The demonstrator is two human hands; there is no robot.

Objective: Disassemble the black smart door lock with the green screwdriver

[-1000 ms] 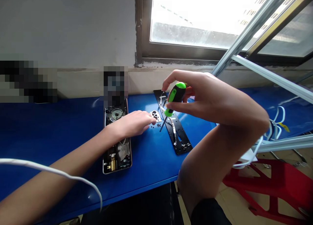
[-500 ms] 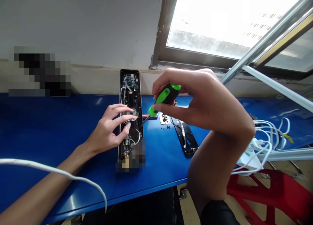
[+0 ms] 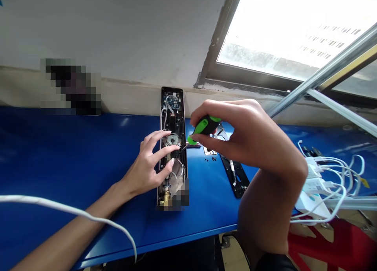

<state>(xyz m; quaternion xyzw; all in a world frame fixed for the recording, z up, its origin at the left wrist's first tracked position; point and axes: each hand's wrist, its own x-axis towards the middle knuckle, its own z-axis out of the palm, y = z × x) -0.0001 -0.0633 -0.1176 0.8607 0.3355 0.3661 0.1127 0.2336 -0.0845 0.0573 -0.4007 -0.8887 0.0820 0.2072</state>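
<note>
A long black housing [image 3: 172, 121] with a circuit board, wires and a round metal part [image 3: 173, 140] inside stands lengthwise on the blue table. My left hand [image 3: 156, 157] reaches over its left edge, fingers spread, the fingertips resting around the round part and just below it. In my right hand [image 3: 232, 129] is a green and black screwdriver [image 3: 206, 127], slanting down to the left. Its shaft points into the housing near my left index fingertip; the very tip is hard to make out.
Right of the housing lie a small square plate [image 3: 210, 150], several small dark screws [image 3: 214, 159] and a black panel [image 3: 235, 176] with a white cable. White cables and adapters [image 3: 321, 184] sit farther right. A white cord [image 3: 73, 210] crosses my left forearm.
The view has shifted, so everything on the table appears farther right. My left fingers have spread, uncovering the round part. The screwdriver tip has come over the housing's inside, near my left fingertips.
</note>
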